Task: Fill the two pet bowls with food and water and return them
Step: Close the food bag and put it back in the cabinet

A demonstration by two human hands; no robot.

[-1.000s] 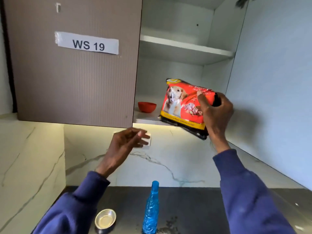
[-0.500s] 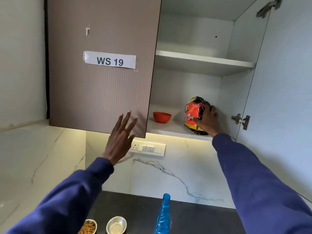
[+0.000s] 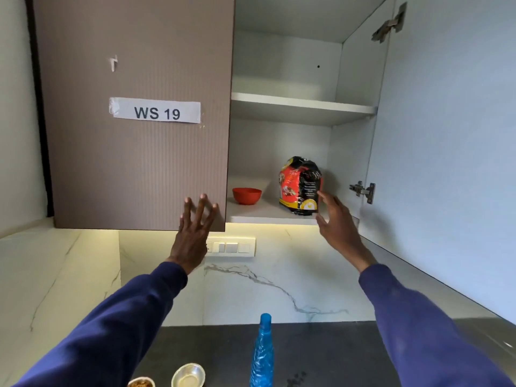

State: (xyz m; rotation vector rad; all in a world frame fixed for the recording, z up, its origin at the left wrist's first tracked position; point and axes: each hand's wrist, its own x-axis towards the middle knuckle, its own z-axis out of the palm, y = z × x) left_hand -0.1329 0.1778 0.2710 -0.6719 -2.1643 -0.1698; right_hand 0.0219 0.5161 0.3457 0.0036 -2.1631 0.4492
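A red and black pet food bag [image 3: 300, 185] stands upright on the lower shelf of the open cabinet. My right hand [image 3: 336, 219] is just below and right of it, fingers relaxed, holding nothing. My left hand [image 3: 195, 224] is raised with spread fingers against the lower corner of the closed cabinet door [image 3: 134, 163]. On the dark counter below sit a steel bowl with brown kibble [image 3: 141, 382], a steel bowl [image 3: 188, 375] beside it and a blue water bottle [image 3: 262, 356].
A red bowl [image 3: 246, 195] rests on the same shelf, left of the bag. The right cabinet door [image 3: 446, 163] hangs open toward me. A switch plate [image 3: 231, 246] is on the marble wall under the cabinet. The upper shelf [image 3: 301, 106] holds nothing visible.
My right hand set the food bag upright on the lower shelf and let go, drawing back slightly. My left hand rose to the closed door's corner.
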